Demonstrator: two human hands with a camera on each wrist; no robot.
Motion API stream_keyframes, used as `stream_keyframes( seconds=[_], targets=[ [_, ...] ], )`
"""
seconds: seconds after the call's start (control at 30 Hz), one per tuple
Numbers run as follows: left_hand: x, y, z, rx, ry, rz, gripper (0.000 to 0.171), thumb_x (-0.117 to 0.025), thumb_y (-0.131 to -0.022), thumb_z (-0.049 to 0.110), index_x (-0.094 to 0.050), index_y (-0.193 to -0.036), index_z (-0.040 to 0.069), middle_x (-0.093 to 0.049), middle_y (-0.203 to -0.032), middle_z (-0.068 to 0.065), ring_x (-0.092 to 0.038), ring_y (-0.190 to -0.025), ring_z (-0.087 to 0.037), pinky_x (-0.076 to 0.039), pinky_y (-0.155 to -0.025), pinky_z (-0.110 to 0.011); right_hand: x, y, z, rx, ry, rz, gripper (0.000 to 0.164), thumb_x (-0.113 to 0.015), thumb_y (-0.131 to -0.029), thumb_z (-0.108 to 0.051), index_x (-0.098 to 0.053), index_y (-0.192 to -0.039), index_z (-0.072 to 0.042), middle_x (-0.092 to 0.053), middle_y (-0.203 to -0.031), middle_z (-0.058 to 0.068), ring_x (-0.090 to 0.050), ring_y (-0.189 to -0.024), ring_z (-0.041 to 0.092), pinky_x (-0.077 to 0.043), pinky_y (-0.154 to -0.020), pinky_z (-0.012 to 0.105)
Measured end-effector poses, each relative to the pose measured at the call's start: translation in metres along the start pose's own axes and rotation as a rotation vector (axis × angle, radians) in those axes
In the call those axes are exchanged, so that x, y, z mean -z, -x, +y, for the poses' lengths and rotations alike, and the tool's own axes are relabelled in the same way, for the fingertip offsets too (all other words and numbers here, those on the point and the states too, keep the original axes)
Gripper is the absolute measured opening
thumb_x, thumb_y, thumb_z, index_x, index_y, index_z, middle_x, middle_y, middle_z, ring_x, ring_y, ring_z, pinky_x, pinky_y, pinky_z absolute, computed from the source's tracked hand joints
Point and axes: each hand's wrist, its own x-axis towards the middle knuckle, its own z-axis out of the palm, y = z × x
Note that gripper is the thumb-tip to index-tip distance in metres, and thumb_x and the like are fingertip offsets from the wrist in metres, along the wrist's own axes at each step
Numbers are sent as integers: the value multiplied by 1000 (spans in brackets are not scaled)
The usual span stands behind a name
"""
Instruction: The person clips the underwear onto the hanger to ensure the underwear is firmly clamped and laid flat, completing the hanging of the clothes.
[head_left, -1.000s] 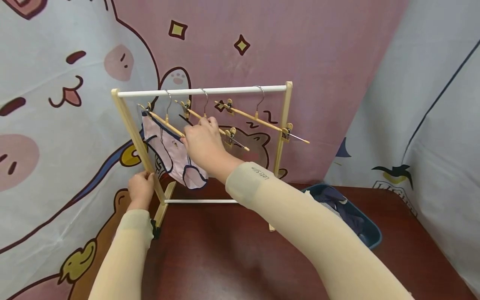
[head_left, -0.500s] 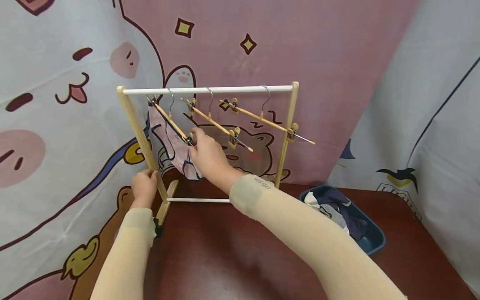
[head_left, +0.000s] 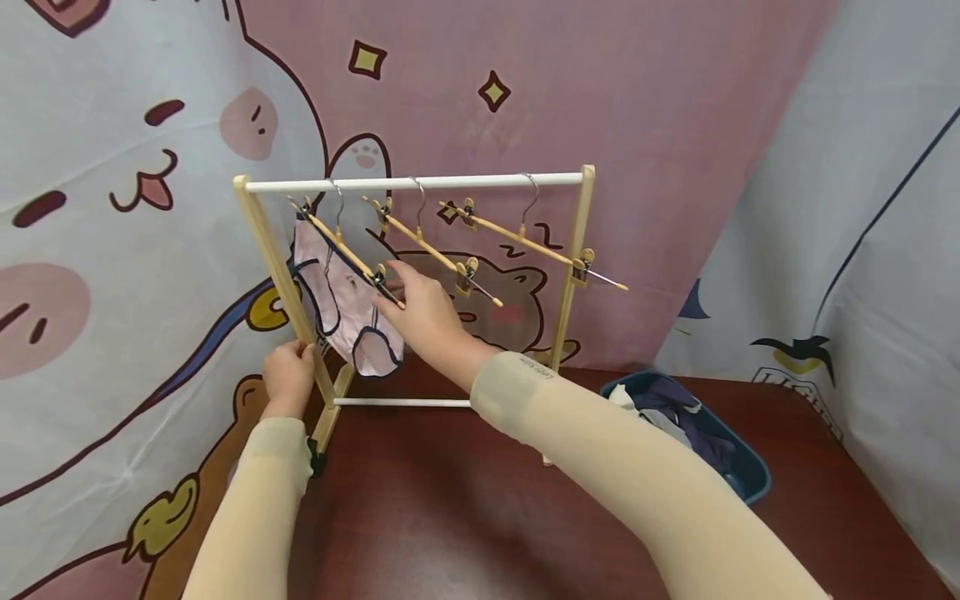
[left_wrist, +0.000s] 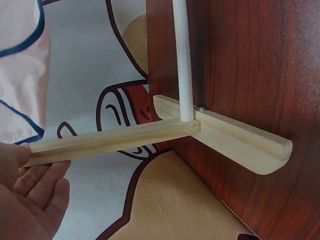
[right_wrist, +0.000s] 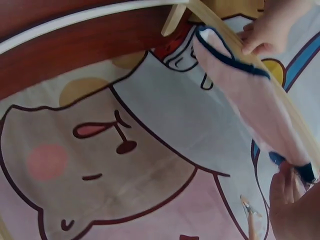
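A pair of pink underpants [head_left: 352, 304] with navy trim hangs from a wooden clip hanger [head_left: 337, 240] at the left of a small garment rack. Clips show at both ends of its waistband. Beside the near clip [head_left: 379, 275], my right hand [head_left: 435, 317] has thumb and forefinger spread, with the hanger's tip between them in the head view. The right wrist view shows its fingertips close by the waistband of the underpants [right_wrist: 255, 100]. My left hand [head_left: 288, 373] holds the rack's left wooden post [head_left: 273, 262], thumb on one side and fingers on the other [left_wrist: 42, 187].
Two more clip hangers [head_left: 423, 242] [head_left: 517, 239] hang bare on the white top rail [head_left: 465, 181]. A blue basin [head_left: 750, 483] with dark and light clothes stands right on the dark red table [head_left: 420, 517]. Printed cloth [head_left: 637, 100] lines the back.
My right hand has opened away from the hanger's near end, baring the clip there. The hanger and underpants have swung slightly. My left hand keeps its hold on the post.
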Motion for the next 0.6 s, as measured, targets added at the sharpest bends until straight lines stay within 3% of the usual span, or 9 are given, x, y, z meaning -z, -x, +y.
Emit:
stream_keyframes(
  seconds=[0.13, 0.23, 0.37, 0.6],
  targets=[
    [2, 2, -1, -6, 7, -1, 27, -54, -95, 18, -68, -97, -5, -68, -93, -25, -61, -86, -42, -48, -78, -50, 3, 17, 13, 1, -27, -48, 76, -65, -87, -43, -30, -147, -13, -54, -136, 3, -53, -122, 16, -46, -97, 35],
    [2, 0, 0, 2, 3, -9, 27, -53, -96, 19, -68, -97, -4, -68, -94, -25, -61, -86, -41, -48, -77, -50, 5, 38, 30, 0, 32, -106, 87, -68, -83, -47, -24, -149, -10, -43, -145, 6, -43, -131, 19, -38, -106, 37],
    [2, -1, 1, 9, 0, -22, 27, -53, -96, 19, -68, -98, -4, -68, -95, -25, -62, -87, -41, -48, -77, -50, 8, 78, 59, -15, 174, -246, 96, -69, -81, -50, -18, -150, -9, -25, -155, 10, -28, -141, 22, -29, -112, 40],
    [0, -1, -2, 24, 2, -36, 31, -52, -97, 21, -67, -108, -3, -67, -102, -25, -62, -93, -41, -48, -82, -50, 27, 163, 119, 81, 413, -483, 85, -74, -79, -38, -32, -145, -4, -30, -151, 18, -38, -134, 32, -37, -105, 46]
  ],
)
